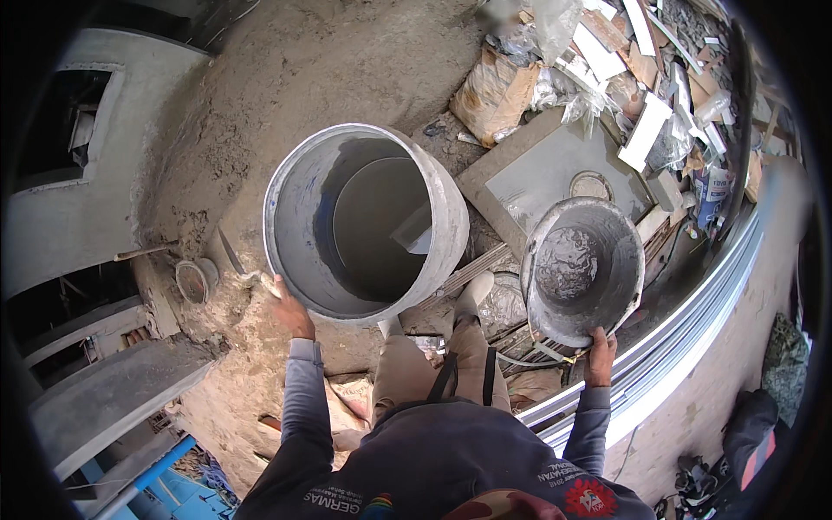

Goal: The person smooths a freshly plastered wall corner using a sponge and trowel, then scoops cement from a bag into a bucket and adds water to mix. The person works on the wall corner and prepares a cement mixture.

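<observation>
My left hand [293, 314] is closed round the pale handle of a trowel [230, 253], its blade pointing away to the left. That hand is next to the near left side of a large grey drum [282, 204], which has murky water in the bottom. On the right, my right hand [600, 354] grips the near rim of a mortar-stained bucket [628, 290]. Wet grey mortar [568, 260] lies inside the bucket, which is tilted so its inside shows. The fingers under the bucket's edge are partly hidden.
A small dirty pot [197, 280] stands left of the trowel. Beyond the bucket is a shallow rectangular trough [529, 186] of grey water. Rubble and board scraps [646, 130] lie at the far right, beside long metal profiles [685, 347]. A concrete ledge [113, 394] runs along the left.
</observation>
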{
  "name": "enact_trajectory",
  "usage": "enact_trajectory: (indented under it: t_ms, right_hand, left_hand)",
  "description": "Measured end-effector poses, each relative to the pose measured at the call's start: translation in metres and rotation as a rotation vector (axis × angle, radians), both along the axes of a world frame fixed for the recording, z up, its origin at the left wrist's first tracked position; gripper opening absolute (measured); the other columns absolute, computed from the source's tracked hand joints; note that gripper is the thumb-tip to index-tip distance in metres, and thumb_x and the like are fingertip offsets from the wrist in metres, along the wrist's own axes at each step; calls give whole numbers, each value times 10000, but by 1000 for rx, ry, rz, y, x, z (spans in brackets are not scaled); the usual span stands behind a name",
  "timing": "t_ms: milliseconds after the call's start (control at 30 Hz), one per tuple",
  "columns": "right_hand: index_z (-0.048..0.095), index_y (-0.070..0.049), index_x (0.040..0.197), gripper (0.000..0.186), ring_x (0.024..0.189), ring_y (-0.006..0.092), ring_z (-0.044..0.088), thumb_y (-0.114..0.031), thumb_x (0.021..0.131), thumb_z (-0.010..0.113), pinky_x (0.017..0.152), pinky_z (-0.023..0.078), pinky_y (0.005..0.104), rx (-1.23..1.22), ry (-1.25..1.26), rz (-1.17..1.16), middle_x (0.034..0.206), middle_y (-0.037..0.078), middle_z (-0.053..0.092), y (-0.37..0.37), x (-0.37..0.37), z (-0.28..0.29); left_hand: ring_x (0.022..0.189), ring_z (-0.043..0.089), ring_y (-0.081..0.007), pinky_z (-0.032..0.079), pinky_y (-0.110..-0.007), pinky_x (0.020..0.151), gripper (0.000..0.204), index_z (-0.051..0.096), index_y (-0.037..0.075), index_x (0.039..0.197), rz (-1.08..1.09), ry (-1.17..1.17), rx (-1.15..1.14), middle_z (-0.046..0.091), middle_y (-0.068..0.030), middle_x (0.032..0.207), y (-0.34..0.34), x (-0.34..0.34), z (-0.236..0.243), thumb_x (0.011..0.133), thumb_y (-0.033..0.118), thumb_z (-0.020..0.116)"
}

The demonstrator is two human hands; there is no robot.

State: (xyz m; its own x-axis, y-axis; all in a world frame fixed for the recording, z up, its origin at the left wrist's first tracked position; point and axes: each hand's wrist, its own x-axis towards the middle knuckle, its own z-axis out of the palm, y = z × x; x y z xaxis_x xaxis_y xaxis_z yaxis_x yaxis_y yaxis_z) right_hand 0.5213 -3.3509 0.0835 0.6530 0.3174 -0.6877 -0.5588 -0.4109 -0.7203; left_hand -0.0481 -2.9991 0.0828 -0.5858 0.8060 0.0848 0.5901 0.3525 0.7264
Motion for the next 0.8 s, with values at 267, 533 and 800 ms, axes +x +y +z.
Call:
enact_trajectory:
  t_ms: [267, 533, 800]
  right_hand:
    - [624, 48, 1245, 350, 795, 180, 706, -81, 920, 637, 571, 559, 302, 261, -284, 519, 1044, 90, 727, 179, -11, 171]
    - [718, 50, 1253, 491, 973, 357, 764, -294, 902, 713, 935, 589, 457, 190, -519, 1316, 1105, 236, 775, 386, -120, 153]
    - [771, -36, 1238, 429, 1136, 388, 757, -313, 919, 699, 1024, 586, 480, -254, -1122, 1913, 1175, 225, 784, 501, -253, 43]
  left_hand:
    - [1068, 671, -567, 501, -565, 935, 713, 587, -199, 1230, 32, 119, 6, 687, -426, 1101, 5, 7, 2, 1083, 497, 622]
    - [999, 667, -562, 509, -570, 883, 699, 606, -171, 1165, 79, -40, -75, 692, -395, 1082, -11, 2, -8, 1084, 523, 601]
    - [1063, 651, -558, 496, -584, 922, 603, 589, -110, 1182, 119, 35, -117, 675, -362, 1115, 6, 28, 33, 1100, 487, 566]
